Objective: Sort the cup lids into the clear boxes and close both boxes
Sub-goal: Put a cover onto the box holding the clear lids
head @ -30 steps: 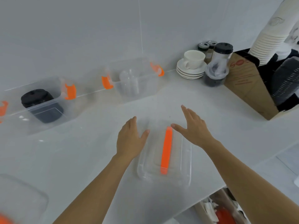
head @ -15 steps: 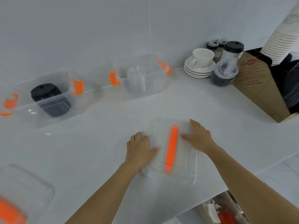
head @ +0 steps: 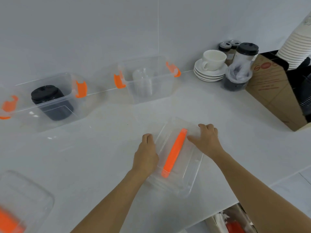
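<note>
Fingers of left hand curled over the left edge of the clear box lid; right hand likewise clamped on its right edge, lid apparently tilting up off the counter. Sorting seemingly done: black lids in left box, clear lids in middle box, both open. Closing step under way. Next: carry lid over one box, square it, press down, snap orange latches.
</note>
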Motion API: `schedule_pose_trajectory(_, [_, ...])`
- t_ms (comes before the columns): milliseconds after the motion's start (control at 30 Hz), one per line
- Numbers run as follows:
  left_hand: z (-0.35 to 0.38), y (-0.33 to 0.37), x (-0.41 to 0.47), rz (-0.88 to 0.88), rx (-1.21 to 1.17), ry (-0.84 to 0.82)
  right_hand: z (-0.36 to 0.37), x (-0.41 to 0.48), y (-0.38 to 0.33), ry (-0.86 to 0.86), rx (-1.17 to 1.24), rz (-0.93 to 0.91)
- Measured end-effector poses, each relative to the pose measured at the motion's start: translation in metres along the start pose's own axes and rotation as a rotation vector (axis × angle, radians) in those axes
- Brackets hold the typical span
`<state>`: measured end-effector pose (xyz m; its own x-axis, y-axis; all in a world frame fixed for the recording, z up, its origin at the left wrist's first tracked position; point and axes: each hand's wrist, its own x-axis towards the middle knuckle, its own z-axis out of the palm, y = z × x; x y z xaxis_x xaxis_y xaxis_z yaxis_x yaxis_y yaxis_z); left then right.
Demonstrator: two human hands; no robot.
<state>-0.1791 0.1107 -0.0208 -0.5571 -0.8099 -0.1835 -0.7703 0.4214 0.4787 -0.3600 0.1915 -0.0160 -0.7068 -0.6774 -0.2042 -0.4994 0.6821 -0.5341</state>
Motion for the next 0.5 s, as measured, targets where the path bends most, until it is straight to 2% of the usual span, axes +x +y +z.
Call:
schedule_pose_trajectory(233, [-0.041, -0.010, 0.017, 0.105, -0.054, 0.027, -0.016, 0.019, -0.011, -0.142, 0.343, -0.062])
schedule_pose_trajectory(500, [-0.115, -0.009, 0.035, 0.158, -0.527, 0.131, -0.038, 0.027, -0.041, -0.071, 0.792, -0.054])
